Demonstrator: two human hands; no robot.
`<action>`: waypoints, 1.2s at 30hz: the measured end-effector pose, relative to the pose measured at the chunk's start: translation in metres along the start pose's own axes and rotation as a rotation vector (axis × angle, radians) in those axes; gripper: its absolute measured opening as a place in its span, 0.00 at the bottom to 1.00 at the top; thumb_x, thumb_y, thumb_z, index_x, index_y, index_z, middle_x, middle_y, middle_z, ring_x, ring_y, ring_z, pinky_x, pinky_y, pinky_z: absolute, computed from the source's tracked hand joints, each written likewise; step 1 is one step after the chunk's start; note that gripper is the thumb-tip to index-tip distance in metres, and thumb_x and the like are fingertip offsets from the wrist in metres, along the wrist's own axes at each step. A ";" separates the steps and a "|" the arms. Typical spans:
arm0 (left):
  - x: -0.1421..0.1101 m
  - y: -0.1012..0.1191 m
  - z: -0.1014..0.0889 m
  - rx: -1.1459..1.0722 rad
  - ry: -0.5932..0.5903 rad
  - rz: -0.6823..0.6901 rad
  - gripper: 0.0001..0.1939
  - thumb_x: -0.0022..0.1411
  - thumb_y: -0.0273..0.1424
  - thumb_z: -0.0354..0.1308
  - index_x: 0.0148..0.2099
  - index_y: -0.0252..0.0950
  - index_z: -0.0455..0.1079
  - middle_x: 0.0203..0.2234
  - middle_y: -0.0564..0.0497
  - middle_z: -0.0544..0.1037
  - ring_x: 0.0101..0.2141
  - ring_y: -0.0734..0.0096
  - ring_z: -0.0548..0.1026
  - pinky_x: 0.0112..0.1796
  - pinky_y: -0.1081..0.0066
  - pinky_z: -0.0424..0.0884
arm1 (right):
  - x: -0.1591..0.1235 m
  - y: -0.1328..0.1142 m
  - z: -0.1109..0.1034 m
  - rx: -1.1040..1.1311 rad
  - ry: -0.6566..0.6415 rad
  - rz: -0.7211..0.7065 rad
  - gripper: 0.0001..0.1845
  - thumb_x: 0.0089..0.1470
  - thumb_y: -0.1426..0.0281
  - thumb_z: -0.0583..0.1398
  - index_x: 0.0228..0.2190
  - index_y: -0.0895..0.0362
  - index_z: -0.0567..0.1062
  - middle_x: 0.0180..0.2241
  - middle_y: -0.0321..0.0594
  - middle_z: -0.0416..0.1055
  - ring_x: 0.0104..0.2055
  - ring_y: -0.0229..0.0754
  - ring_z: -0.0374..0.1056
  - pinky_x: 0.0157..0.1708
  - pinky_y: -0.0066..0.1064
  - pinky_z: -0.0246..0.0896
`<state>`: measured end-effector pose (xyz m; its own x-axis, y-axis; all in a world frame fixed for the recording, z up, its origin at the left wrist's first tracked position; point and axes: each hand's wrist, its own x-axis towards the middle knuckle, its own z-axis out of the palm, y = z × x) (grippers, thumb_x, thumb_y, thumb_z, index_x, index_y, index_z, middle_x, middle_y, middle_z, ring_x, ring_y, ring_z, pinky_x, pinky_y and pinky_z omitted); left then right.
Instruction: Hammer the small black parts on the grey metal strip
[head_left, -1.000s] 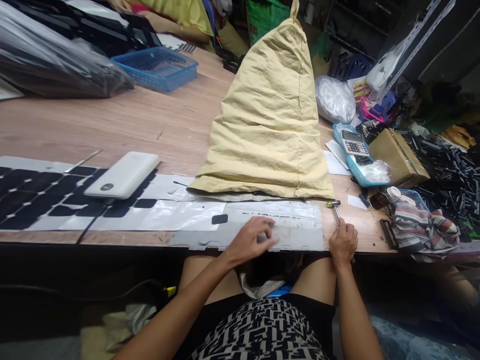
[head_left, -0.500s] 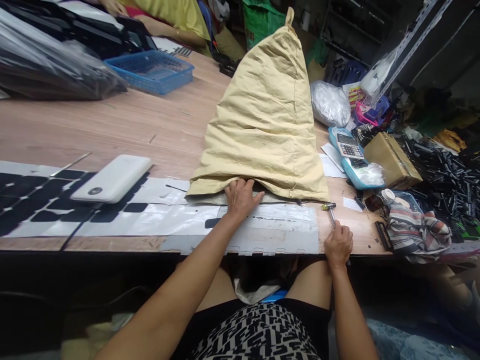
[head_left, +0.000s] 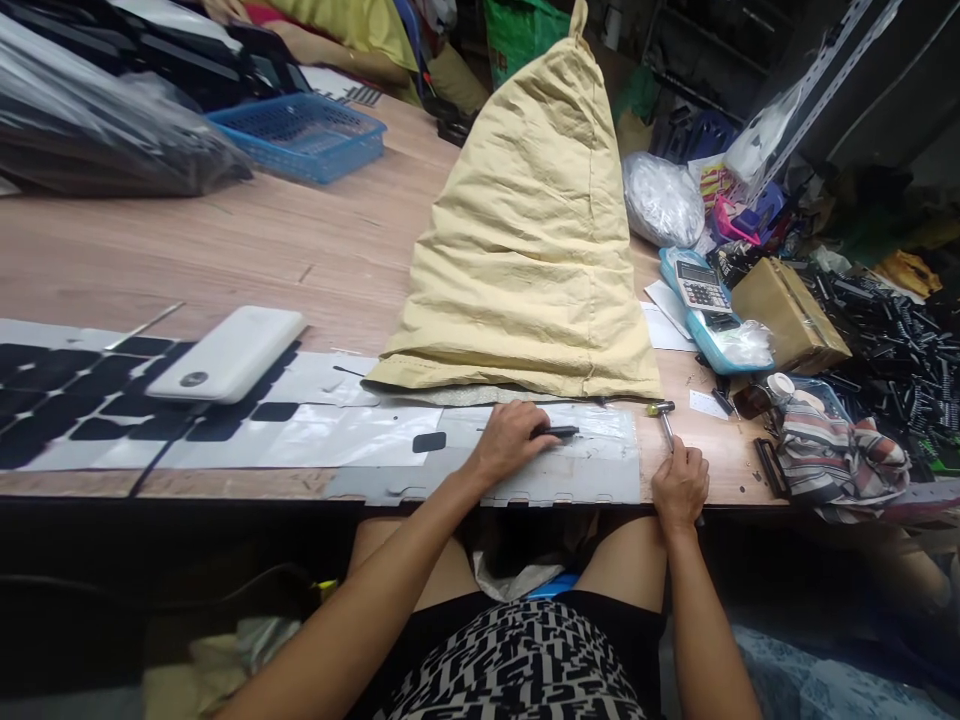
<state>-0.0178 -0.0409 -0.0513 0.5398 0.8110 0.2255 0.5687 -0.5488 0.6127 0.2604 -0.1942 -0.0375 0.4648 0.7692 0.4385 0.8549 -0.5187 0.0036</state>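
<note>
My left hand point(head_left: 515, 440) is closed on a slim black piece point(head_left: 561, 432), whose free end points right; its kind I cannot make out. It is over the grey sheet point(head_left: 585, 478) at the table's front edge. Just beyond lies a large yellow cloth bag point(head_left: 529, 270), its open mouth facing me. My right hand point(head_left: 681, 485) is wrapped round the handle of a small hammer point(head_left: 664, 415), with the head pointing away from me. A flat black rounded piece point(head_left: 429, 442) rests left of my left hand.
On the left, a white power bank point(head_left: 229, 355) lies on a white sheet with black rounded patches. A blue basket point(head_left: 300, 140) stands farther back, near another person's arm. To the right are a calculator point(head_left: 701, 285), a cardboard box point(head_left: 787, 315), a striped cloth point(head_left: 810, 455) and piled black parts point(head_left: 900, 350).
My left hand went from the grey sheet into the mouth of the yellow bag, then came back out holding a slim black piece. My right hand has kept the hammer in nearly the same place.
</note>
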 end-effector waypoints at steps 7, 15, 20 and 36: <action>-0.010 0.009 0.017 -0.041 -0.007 0.059 0.11 0.62 0.39 0.66 0.41 0.38 0.75 0.34 0.49 0.76 0.40 0.60 0.70 0.44 0.62 0.62 | 0.003 0.008 -0.003 0.166 -0.034 -0.064 0.24 0.64 0.71 0.50 0.57 0.56 0.74 0.38 0.45 0.69 0.40 0.47 0.62 0.40 0.37 0.60; -0.006 0.002 0.015 -0.115 -0.026 0.035 0.08 0.60 0.37 0.67 0.40 0.41 0.80 0.33 0.50 0.77 0.40 0.62 0.71 0.45 0.62 0.62 | -0.031 -0.043 -0.054 0.733 -0.095 -0.134 0.24 0.68 0.67 0.50 0.62 0.55 0.70 0.46 0.47 0.73 0.47 0.44 0.70 0.48 0.37 0.68; -0.004 -0.001 0.014 -0.123 -0.053 0.033 0.10 0.58 0.40 0.68 0.40 0.42 0.82 0.30 0.51 0.77 0.37 0.64 0.70 0.43 0.63 0.62 | -0.052 -0.070 -0.070 0.885 -0.256 -0.200 0.23 0.68 0.69 0.51 0.61 0.54 0.71 0.39 0.43 0.75 0.38 0.40 0.72 0.41 0.31 0.71; -0.004 -0.003 0.018 -0.125 -0.027 0.046 0.10 0.58 0.41 0.68 0.40 0.44 0.83 0.29 0.51 0.75 0.35 0.66 0.68 0.41 0.64 0.62 | -0.064 -0.074 -0.066 0.790 -0.249 -0.273 0.24 0.68 0.73 0.50 0.61 0.55 0.70 0.40 0.43 0.73 0.40 0.39 0.72 0.43 0.29 0.70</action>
<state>-0.0104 -0.0464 -0.0677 0.5808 0.7791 0.2360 0.4623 -0.5543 0.6922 0.1519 -0.2296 -0.0067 0.1785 0.9358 0.3039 0.8102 0.0355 -0.5850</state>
